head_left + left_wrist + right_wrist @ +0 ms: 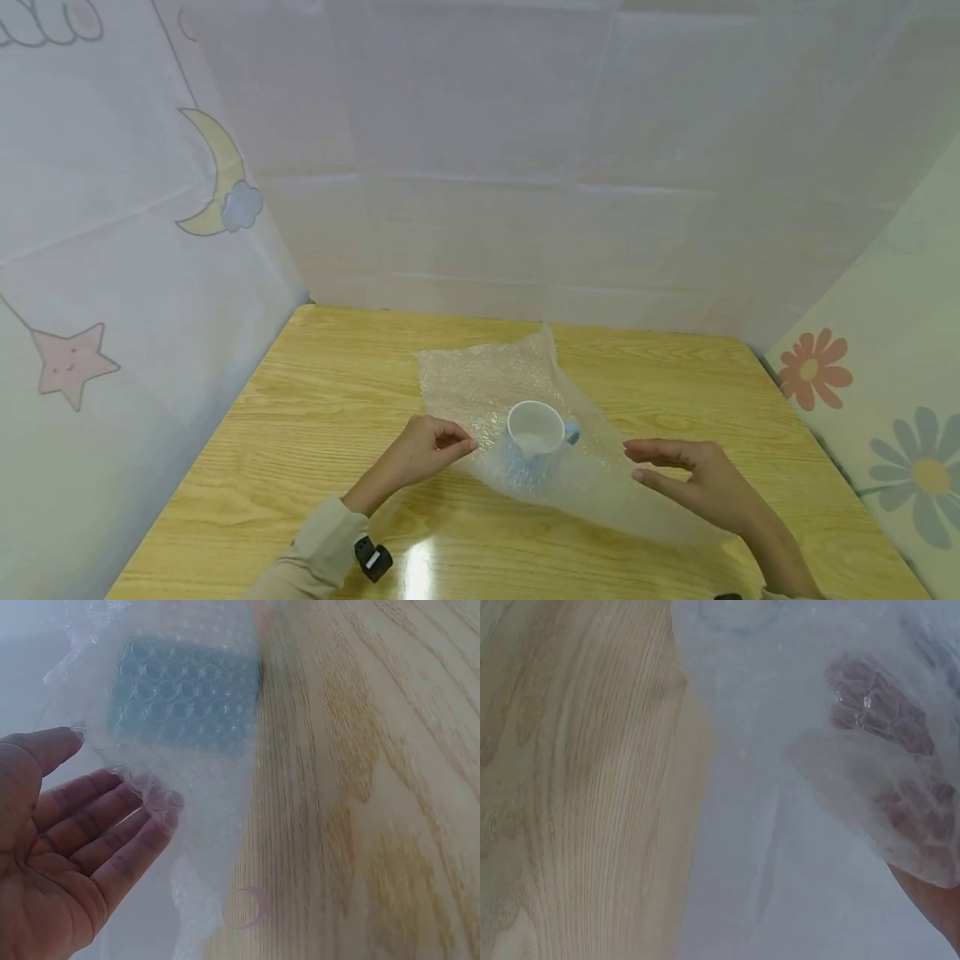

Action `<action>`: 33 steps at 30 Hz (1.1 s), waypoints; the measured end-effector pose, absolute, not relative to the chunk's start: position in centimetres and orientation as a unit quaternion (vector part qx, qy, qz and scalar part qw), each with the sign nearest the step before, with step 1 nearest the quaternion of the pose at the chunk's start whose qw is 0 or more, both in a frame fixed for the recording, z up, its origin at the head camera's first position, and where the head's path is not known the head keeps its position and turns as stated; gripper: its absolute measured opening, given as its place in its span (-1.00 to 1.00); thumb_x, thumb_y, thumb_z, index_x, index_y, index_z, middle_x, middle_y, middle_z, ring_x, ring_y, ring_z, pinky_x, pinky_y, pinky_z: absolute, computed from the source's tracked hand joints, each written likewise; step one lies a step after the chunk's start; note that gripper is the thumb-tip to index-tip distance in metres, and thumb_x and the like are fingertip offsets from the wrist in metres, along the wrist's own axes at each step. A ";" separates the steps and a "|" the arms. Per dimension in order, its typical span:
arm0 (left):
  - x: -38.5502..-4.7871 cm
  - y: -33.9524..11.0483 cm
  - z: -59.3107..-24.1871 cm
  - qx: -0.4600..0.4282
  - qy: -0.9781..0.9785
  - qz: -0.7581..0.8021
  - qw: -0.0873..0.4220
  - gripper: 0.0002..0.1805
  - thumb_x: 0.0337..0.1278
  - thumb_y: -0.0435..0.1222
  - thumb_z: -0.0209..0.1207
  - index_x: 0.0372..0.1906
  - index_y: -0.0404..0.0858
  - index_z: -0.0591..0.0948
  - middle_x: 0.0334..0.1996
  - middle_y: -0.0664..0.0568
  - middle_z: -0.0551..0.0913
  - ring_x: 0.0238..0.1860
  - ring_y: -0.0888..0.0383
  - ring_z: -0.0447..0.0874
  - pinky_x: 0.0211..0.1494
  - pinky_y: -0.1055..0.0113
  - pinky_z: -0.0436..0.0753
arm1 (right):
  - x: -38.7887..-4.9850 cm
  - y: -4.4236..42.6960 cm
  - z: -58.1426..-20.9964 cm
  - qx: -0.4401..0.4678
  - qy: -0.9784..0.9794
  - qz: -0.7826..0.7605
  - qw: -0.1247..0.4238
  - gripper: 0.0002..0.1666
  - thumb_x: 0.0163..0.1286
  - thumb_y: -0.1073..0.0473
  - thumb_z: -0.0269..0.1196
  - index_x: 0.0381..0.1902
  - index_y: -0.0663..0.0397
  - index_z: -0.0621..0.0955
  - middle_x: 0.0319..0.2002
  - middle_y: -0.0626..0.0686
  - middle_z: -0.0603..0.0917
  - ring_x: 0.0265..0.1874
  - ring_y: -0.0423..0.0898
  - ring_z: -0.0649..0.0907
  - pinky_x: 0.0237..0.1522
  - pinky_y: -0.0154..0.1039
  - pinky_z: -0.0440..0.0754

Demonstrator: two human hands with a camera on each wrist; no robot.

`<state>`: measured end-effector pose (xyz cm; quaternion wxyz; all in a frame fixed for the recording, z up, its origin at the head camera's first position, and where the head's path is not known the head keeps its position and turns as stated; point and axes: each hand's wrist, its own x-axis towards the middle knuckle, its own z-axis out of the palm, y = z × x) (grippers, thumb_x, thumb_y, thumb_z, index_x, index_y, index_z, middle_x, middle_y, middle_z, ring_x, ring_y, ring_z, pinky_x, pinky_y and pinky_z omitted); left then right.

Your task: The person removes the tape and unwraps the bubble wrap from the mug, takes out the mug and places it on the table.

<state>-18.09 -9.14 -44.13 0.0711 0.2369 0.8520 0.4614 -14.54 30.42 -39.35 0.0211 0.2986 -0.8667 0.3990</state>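
A white mug with a light blue lower part and blue handle stands upright on a sheet of clear bubble wrap. The wrap's near side rises in front of the mug, whose blue side shows through the bubbles in the left wrist view. My left hand is left of the mug, its fingertips touching the wrap's edge, thumb apart from the fingers. On the right, my right hand is at the sheet's other end, thumb and fingers apart. In the right wrist view the wrap covers part of its fingers.
The wooden table extends around the wrap. White sheets with printed drawings hang at the back and sides, including a moon and a red flower. A black strap device is on the left wrist.
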 end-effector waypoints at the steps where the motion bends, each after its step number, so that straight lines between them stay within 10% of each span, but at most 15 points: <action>1: -18.1 -9.1 -44.1 0.237 0.851 0.462 0.076 -0.76 0.33 -0.12 0.18 -0.21 -0.16 0.75 -0.32 0.17 0.73 -0.32 0.30 0.67 -0.22 0.35 0.66 | -14.5 30.5 -39.4 0.302 -0.867 0.396 0.020 -0.65 0.26 0.32 0.35 0.02 0.17 0.68 -0.04 0.09 0.70 -0.09 -0.18 0.68 -0.07 -0.42 0.60; 14: -17.5 -8.8 -43.9 0.245 0.856 0.438 0.127 -0.39 0.23 -0.02 0.24 0.07 -0.51 0.59 -0.06 -0.28 0.66 -0.10 -0.06 0.70 -0.09 0.18 0.69 | -14.3 31.2 -39.9 0.308 -0.876 0.371 0.000 -0.51 0.23 0.22 0.40 0.14 0.13 0.62 0.05 0.05 0.66 -0.02 -0.17 0.65 -0.02 -0.42 0.57; 33: -15.0 -7.1 -44.3 0.297 0.896 0.281 0.172 -0.35 0.09 0.07 0.26 0.00 -0.46 0.60 -0.25 -0.08 0.68 -0.28 0.18 0.62 -0.22 0.36 0.62 | -13.8 33.8 -41.9 0.339 -0.862 0.349 -0.140 -0.32 0.27 0.10 0.38 0.30 0.20 0.48 0.12 0.23 0.60 0.07 -0.09 0.59 -0.04 -0.32 0.59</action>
